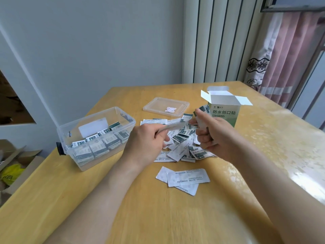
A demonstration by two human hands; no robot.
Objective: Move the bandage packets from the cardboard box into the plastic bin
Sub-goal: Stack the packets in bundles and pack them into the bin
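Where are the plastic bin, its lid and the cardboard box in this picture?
plastic bin (88,117): head view, on its far rim.
lid (156,105): head view, on the bare clear part left of the sticker.
cardboard box (224,112): head view, on its printed front face.

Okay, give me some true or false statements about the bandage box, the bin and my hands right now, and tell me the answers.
1. The cardboard box stands upright with its top flaps open. True.
2. The plastic bin is empty. False: it already holds packets.
3. The bin's lid lies on the table, off the bin. True.
4. Both hands are empty. False: the left hand pinches a packet and the right hand grips more.
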